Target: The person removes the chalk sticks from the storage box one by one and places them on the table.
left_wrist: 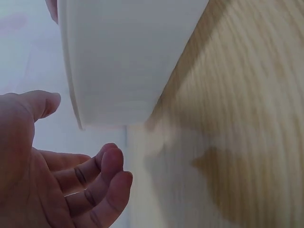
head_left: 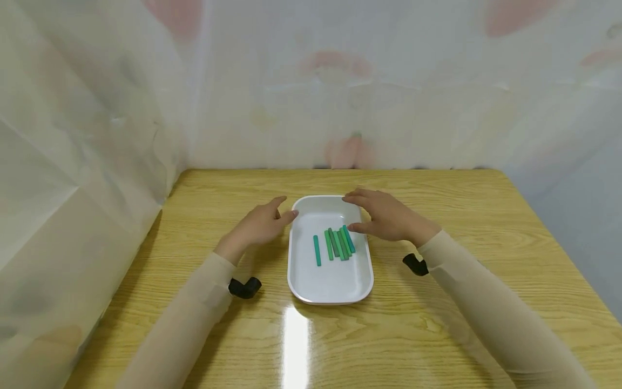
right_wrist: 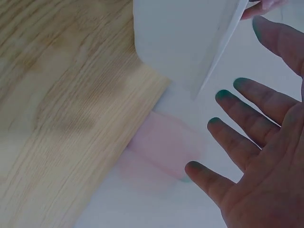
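Beige sleeves [head_left: 491,297] up front — left hand [head_left: 259,224] loosely curled beside a white tray [head_left: 335,283] of green sticks [head_left: 317,250], right hand [head_left: 391,217] spread over its rim.

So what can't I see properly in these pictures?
Both wrist views: green sticks, hidden by the wall of the white tray; part of the tray, cut off by the picture's top edge.
Head view: palm of the left hand, hidden by its back.
Head view: fine surface detail on the sticks, too small; the backdrop pattern, blurred.
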The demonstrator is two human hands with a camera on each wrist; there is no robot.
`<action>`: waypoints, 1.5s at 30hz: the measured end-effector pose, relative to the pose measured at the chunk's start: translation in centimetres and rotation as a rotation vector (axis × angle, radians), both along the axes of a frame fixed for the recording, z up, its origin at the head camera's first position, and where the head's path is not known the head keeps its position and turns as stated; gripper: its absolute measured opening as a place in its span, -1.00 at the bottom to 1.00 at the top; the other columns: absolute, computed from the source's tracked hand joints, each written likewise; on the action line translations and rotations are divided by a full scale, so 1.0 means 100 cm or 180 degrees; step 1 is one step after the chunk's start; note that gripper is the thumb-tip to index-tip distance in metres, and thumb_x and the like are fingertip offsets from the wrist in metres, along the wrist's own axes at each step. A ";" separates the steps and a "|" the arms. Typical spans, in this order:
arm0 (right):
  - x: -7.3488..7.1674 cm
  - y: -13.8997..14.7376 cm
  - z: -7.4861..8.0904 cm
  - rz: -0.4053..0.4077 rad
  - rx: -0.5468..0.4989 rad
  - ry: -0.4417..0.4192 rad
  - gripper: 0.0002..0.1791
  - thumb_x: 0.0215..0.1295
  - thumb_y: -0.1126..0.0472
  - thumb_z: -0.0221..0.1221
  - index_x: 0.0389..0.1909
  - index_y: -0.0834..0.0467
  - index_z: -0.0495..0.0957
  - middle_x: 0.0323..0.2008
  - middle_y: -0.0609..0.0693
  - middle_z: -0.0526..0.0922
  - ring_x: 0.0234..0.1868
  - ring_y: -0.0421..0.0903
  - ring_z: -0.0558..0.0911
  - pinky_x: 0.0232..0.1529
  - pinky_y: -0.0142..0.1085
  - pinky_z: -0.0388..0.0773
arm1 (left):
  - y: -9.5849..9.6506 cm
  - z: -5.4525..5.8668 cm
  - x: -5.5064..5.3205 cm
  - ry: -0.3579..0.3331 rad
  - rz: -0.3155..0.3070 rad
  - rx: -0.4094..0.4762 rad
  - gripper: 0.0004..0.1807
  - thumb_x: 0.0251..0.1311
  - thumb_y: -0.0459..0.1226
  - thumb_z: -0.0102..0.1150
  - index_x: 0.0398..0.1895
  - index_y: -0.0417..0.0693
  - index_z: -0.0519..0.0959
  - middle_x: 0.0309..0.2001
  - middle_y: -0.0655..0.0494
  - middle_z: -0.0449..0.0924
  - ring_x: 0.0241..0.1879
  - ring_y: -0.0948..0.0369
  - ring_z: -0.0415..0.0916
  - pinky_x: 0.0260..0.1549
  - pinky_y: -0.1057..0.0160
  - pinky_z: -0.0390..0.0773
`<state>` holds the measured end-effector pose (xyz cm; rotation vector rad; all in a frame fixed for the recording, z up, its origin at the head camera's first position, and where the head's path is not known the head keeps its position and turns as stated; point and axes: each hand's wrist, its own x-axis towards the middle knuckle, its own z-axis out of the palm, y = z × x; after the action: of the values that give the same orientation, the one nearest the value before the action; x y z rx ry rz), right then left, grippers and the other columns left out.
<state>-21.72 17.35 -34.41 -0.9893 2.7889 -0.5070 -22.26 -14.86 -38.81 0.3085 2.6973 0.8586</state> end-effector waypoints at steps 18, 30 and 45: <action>0.018 -0.007 -0.008 -0.0018 -0.0003 -0.0019 -0.26 0.16 0.08 0.50 0.35 0.21 0.52 0.39 0.14 0.52 0.50 0.26 0.37 0.44 0.20 0.33 | 0.019 -0.013 0.014 -0.0118 -0.0054 0.0211 -0.08 0.48 0.20 -0.03 0.68 -0.08 -0.05 -0.16 -0.01 0.65 -0.29 0.12 0.57 -0.29 0.20 0.56; 0.022 -0.012 -0.017 -0.0130 0.0103 -0.0068 -0.26 0.14 0.10 0.51 0.35 0.18 0.53 0.39 0.10 0.52 0.58 0.25 0.23 0.51 0.32 0.12 | 0.023 -0.022 0.017 -0.0020 -0.0050 0.0403 -0.19 0.57 0.02 -0.10 0.68 -0.13 -0.10 0.15 -0.20 0.65 -0.01 0.07 0.69 0.04 -0.02 0.66; 0.028 -0.014 -0.025 -0.0267 0.0351 -0.0003 -0.25 0.07 0.08 0.55 0.33 0.10 0.57 0.41 0.03 0.50 0.63 0.23 0.11 0.48 0.46 -0.08 | 0.029 -0.027 0.021 0.0054 -0.0138 0.0612 -0.40 0.60 -0.12 -0.21 0.58 -0.14 0.11 0.18 -0.18 0.60 -0.10 0.10 0.69 -0.05 0.05 0.68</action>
<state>-18.92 15.93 -36.96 -0.8524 2.8324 -0.3588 -20.18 -11.97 -41.52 0.4162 2.6169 1.1094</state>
